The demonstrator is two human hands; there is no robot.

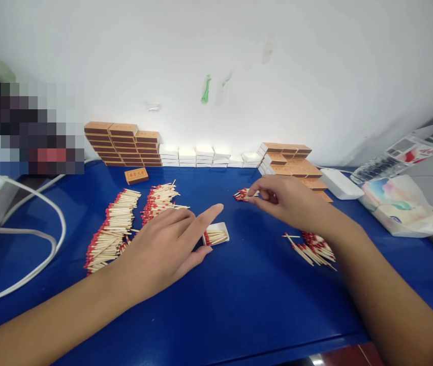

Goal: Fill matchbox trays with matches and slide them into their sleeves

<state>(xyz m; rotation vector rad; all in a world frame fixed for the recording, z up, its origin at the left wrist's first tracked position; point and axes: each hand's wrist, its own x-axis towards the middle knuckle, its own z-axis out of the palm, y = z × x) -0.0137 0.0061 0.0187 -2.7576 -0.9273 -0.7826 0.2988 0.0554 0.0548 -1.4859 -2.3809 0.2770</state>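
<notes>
A small white matchbox tray (227, 231) holds several red-tipped matches. My left hand (168, 239) is over its left side, with the index finger stretched out and the thumb apart. Whether that hand touches the tray I cannot tell. My right hand (283, 195) pinches the pale ends of some matches at a small pile (242, 194) behind the tray. Two long rows of matches, one at the left (115, 223) and another (161, 197) beside it, are partly hidden by my left hand. More matches (315, 250) lie under my right forearm.
Brown matchboxes (125, 145) are stacked at the wall's left, with one loose box (136, 175) in front. White trays (197, 156) and more matchboxes (300, 168) line the wall. A tissue pack (399, 203), white device (341, 184) and white cables (62, 223) flank the blue table (216, 310).
</notes>
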